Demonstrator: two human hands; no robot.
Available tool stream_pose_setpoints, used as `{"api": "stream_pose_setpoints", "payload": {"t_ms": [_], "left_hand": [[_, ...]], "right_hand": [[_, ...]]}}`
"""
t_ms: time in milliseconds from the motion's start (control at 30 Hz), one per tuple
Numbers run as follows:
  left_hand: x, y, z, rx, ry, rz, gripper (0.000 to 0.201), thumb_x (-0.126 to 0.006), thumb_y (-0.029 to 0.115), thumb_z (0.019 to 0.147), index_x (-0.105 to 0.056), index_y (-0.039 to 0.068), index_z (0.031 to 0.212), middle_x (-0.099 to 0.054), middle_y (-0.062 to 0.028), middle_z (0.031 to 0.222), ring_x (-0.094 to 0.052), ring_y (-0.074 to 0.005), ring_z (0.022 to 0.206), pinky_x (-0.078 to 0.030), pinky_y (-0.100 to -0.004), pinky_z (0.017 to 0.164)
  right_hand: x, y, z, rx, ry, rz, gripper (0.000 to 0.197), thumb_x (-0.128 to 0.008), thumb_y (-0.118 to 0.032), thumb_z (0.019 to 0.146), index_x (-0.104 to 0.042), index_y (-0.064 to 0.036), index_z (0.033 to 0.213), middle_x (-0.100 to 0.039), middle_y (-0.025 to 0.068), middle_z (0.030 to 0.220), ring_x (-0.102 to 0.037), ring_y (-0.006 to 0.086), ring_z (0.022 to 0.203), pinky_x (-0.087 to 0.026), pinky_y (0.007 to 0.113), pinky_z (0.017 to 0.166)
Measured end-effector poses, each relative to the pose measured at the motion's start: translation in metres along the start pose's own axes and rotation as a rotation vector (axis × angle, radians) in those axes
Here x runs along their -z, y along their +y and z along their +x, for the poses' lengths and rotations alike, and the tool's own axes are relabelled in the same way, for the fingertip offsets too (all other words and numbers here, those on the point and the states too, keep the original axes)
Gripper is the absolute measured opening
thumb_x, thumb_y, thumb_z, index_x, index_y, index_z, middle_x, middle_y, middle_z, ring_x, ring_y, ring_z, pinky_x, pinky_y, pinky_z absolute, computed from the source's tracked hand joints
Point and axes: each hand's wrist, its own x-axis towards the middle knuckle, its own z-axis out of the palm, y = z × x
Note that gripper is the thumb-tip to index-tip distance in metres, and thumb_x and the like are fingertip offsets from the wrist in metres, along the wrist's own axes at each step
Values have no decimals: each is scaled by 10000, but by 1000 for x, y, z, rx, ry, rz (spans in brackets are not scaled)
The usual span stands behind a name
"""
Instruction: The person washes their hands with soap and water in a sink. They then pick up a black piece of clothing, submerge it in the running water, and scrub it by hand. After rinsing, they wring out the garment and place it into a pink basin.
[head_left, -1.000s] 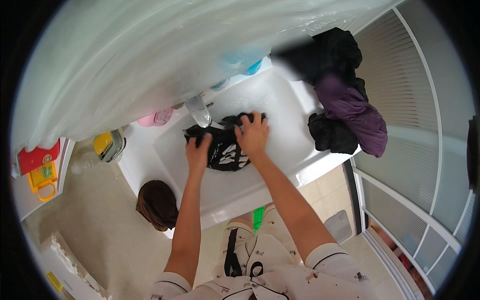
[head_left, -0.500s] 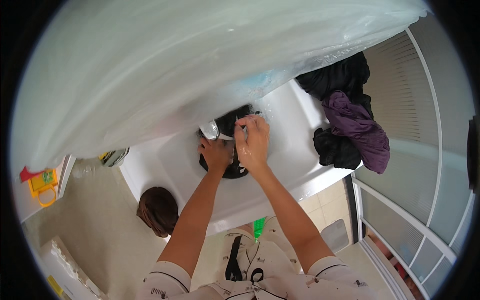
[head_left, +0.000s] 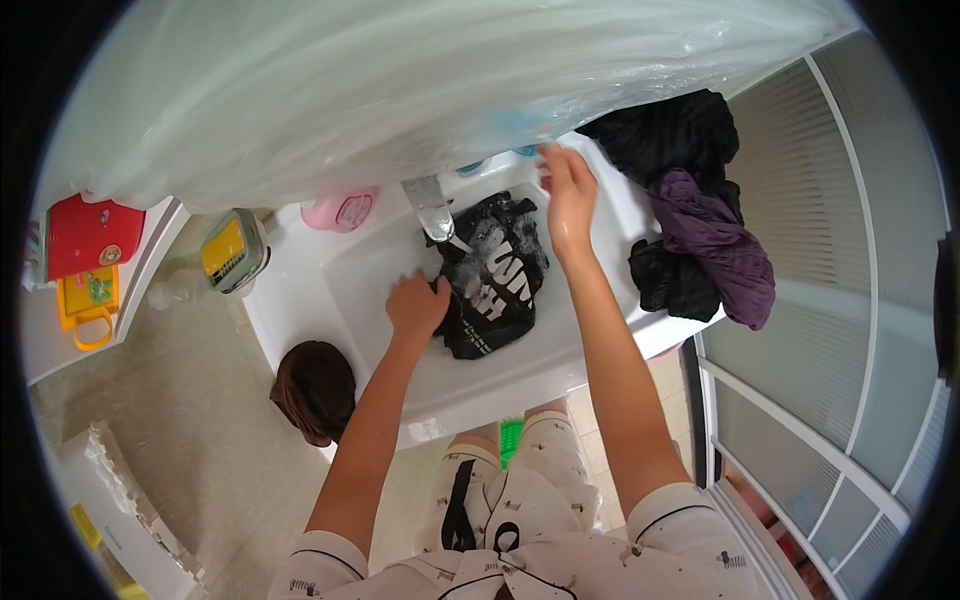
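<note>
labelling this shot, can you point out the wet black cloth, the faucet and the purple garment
Wet black cloth (head_left: 495,281): head view, on its printed middle.
Faucet (head_left: 430,208): head view, middle of its spout.
Purple garment (head_left: 712,245): head view, on its middle folds.

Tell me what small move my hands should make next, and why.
Perhaps lower your right hand onto the black cloth garment with white print, since that hand is clear of it while your left hand is at its left edge.

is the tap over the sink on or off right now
On: a thin stream of water leaves the tap and falls onto the black cloth.
</note>
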Motion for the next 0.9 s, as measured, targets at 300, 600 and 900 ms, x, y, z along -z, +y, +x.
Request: {"api": "stream_pose_setpoints", "payload": {"t_ms": [300,600,900], "left_hand": [[-30,20,74,28,-316,-1769,512,-576,419,910,-544,93,1304,-585,-110,1233,-562,-289,1105,-453,-400,956],[-21,-15,36,221,-1089,-2357,481,-458,442,972,-574,63,1244,-639,-116,1182,-628,-248,1033,-538,-396,889],[-10,-15,-8,-183,441,-515,452,-627,388,876,-618,67,1195,-504,-190,1319,-500,-377,1165,-427,-502,955]], "right_hand": [[-50,152,-112,-222,-35,-311,673,-690,-301,805,-455,-58,1387,-540,274,1264,-495,399,1223,-395,443,1037],[-79,35,-185,2,-287,-496,284,-704,-311,808,-670,-35,865,-642,213,848,-647,407,782,-515,462,630],[-2,98,-92,397,-41,-1078,346,-684,-325,846,-661,-163,1152,-519,154,1285,-399,445,1278,-323,634,1012]]}}
